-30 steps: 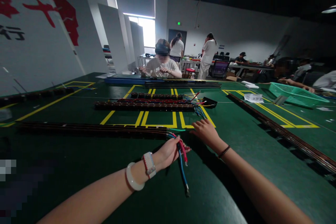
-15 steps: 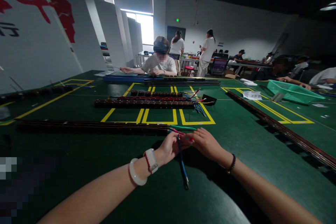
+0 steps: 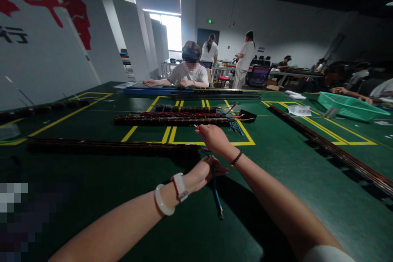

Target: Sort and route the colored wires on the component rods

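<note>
A long dark bar bundle (image 3: 116, 146) lies across the near part of the table, with wires at its right end. Beside that end my left hand (image 3: 208, 172) is closed on a blue wire (image 3: 217, 192), whose metal lug hangs down over the green surface. My right hand (image 3: 213, 137) is raised above and slightly past the wire end, its fingers pinched on a small red wire end with a light tip (image 3: 197, 127). Behind it, another dark bundle (image 3: 172, 120) with red, blue and yellow wires rests on yellow tape markings.
On the green table (image 3: 147, 196), a long bar bundle (image 3: 331, 151) runs diagonally at the right. Beyond it sit a green basket (image 3: 353, 106) and white paper (image 3: 299, 110). A person (image 3: 188, 71) sits across the table behind a blue tray (image 3: 147, 91).
My right hand has moved up and left, away from my left hand, taking the red wire end with it. My left hand stays near the bundle's end with the blue wire.
</note>
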Tool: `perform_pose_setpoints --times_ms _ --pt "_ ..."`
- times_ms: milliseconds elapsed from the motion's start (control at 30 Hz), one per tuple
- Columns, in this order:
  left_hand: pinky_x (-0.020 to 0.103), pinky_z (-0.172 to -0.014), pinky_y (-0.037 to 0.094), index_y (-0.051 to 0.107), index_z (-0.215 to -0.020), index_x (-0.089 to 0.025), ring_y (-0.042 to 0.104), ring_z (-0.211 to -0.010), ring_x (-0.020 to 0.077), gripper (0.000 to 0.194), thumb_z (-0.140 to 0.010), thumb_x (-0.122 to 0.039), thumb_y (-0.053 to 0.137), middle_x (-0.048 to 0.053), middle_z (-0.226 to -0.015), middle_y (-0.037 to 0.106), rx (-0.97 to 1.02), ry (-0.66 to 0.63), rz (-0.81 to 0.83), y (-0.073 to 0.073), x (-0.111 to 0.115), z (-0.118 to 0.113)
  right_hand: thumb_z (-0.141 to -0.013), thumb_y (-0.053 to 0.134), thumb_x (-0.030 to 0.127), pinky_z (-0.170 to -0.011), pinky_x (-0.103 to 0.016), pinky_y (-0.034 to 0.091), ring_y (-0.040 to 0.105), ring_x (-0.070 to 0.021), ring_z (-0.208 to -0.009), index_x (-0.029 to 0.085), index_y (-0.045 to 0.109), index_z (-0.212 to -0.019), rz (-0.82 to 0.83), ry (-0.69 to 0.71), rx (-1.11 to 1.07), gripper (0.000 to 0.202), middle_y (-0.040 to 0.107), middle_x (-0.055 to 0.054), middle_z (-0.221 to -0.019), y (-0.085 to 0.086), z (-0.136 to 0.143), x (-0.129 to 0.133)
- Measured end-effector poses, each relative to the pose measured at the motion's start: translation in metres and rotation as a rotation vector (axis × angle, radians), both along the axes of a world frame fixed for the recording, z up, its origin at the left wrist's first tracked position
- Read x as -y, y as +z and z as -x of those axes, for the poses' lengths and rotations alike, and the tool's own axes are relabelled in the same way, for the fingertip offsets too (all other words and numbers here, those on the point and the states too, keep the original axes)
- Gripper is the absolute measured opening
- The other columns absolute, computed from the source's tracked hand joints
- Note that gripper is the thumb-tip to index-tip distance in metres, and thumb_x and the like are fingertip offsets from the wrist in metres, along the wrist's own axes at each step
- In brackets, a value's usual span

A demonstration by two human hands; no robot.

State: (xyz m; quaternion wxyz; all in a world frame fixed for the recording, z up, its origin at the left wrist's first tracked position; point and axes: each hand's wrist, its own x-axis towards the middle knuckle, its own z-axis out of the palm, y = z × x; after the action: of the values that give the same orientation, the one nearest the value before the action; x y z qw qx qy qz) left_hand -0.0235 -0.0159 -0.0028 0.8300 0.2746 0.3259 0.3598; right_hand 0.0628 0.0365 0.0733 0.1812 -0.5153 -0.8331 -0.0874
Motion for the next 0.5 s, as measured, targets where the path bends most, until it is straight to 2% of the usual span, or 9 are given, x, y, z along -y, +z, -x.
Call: perform_pose_setpoints --times_ms 133,267,333,400,500 --pt "0.041 -0.086 0.052 0.053 -0.072 -0.014 0.068 -0.069 0.0185 0.026 -0.092 -0.017 0.037 0.009 -0.065 0.065 -0.012 -0.015 0.009 0.005 0.001 0.001 -0.101 0.031 0.037 -0.068 -0.026 0.033 0.055 -0.0166 -0.075 0.015 0.059 -0.089 0.025 0.029 -0.034 0.038 0.064 -0.009 -0.083 0.000 0.002 -0.003" --pt "0.040 -0.081 0.052 0.052 -0.078 -0.014 0.068 -0.068 0.0194 0.025 -0.094 -0.021 0.034 0.009 -0.066 0.066 -0.091 -0.080 0.006 0.014 0.000 0.004 -0.099 0.031 0.046 -0.073 -0.026 0.039 0.057 -0.0167 -0.083 0.015 0.062 -0.101 0.157 0.244 -0.234 0.044 0.065 -0.008 -0.090 -0.005 -0.036 0.020" --pt "0.039 -0.079 0.052 0.052 -0.083 -0.013 0.068 -0.069 0.0200 0.025 -0.094 -0.022 0.032 0.011 -0.070 0.067 -0.177 -0.171 -0.024 0.020 -0.002 0.007 -0.100 0.022 0.047 -0.077 -0.026 0.042 0.058 -0.0161 -0.086 0.016 0.062 -0.110 0.212 0.304 -0.368 0.051 0.065 -0.008 -0.097 -0.014 -0.062 0.031" --pt "0.038 -0.076 0.052 0.051 -0.087 -0.012 0.067 -0.067 0.0205 0.024 -0.094 -0.025 0.033 0.012 -0.074 0.068 -0.298 -0.276 -0.062 0.027 -0.005 0.012 -0.100 0.019 0.045 -0.078 -0.028 0.044 0.058 -0.0161 -0.086 0.016 0.062 -0.112 0.224 0.205 -0.434 0.053 0.064 -0.009 -0.098 -0.027 -0.087 0.038" --pt "0.035 -0.070 0.051 0.049 -0.086 -0.012 0.066 -0.062 0.0206 0.027 -0.094 -0.035 0.037 0.013 -0.069 0.066 -0.509 -0.377 -0.149 0.036 -0.008 0.021 -0.096 0.040 0.044 -0.080 -0.031 0.046 0.058 -0.0193 -0.090 0.014 0.062 -0.111 0.181 0.005 -0.329 0.040 0.062 -0.011 -0.100 -0.047 -0.116 0.039"
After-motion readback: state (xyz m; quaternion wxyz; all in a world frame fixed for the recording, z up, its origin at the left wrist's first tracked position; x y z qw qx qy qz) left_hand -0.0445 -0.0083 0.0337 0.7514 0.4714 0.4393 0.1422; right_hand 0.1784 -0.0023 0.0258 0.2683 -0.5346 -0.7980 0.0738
